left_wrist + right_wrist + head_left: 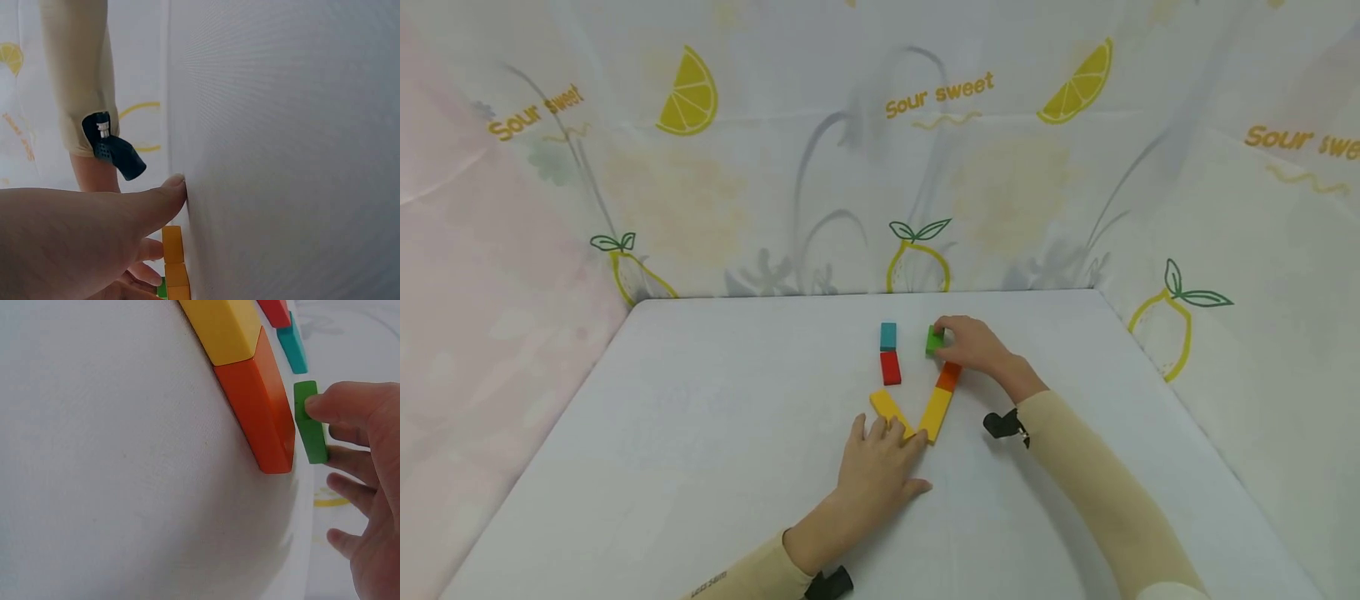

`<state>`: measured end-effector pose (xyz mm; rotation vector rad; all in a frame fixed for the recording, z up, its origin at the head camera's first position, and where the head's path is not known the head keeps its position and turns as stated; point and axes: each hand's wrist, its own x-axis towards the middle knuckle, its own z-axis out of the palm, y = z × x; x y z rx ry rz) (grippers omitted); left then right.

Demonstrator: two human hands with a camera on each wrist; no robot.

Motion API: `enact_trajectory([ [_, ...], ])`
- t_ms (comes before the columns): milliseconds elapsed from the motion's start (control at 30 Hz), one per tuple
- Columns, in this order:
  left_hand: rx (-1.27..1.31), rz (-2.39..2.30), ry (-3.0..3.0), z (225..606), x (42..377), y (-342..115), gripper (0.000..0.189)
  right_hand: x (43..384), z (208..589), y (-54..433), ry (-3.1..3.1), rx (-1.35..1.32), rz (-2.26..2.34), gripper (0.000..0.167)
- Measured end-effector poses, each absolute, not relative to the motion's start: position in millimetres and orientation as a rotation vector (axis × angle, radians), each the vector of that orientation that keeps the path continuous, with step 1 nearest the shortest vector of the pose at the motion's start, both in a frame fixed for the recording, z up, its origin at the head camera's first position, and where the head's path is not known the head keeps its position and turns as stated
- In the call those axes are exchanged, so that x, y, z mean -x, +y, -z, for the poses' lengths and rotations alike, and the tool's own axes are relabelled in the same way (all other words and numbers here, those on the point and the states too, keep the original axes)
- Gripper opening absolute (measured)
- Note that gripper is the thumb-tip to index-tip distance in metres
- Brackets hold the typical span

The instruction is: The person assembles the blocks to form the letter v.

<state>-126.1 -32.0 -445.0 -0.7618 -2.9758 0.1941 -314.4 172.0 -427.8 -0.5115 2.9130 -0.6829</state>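
Observation:
In the head view, my right hand [976, 344] pinches a green block [314, 442] between thumb and fingers, just beyond an orange block [949, 377]. That orange block meets the far end of a yellow block [936, 412], which slants toward me. A second yellow block [887, 406] slants the other way, so the two form a V. My left hand [876, 467] lies palm down with its fingers spread, the fingertips at the near ends of both yellow blocks. A red block [891, 367] and a blue block [888, 336] stand end to end beyond the left yellow one.
The blocks lie on a white table [700, 400]. Behind it hangs a pale curtain [775, 183] printed with lemons. Dark wrist cameras [1002, 425] sit at both sleeve cuffs.

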Motion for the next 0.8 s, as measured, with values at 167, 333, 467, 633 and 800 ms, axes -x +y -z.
enact_trajectory([
  [167,0.755,-0.204,-2.972,445.6,125.6,-32.5,0.069,312.9,430.3,176.4,2.909,0.489,0.677,0.037],
  [333,0.76,-0.21,-2.953,446.1,126.3,-32.1,0.069,312.5,430.1,182.3,2.933,0.484,0.663,0.037],
  [467,0.763,-0.21,-2.946,446.0,126.5,-32.7,0.069,312.6,429.2,186.2,2.939,0.499,0.673,0.038],
  [633,0.763,-0.199,-2.943,445.6,126.5,-32.7,0.069,312.6,429.5,191.6,2.935,0.494,0.697,0.038],
  [800,0.769,-0.193,-2.942,446.0,125.8,-32.4,0.068,312.4,432.1,196.8,2.945,0.511,0.678,0.039],
])
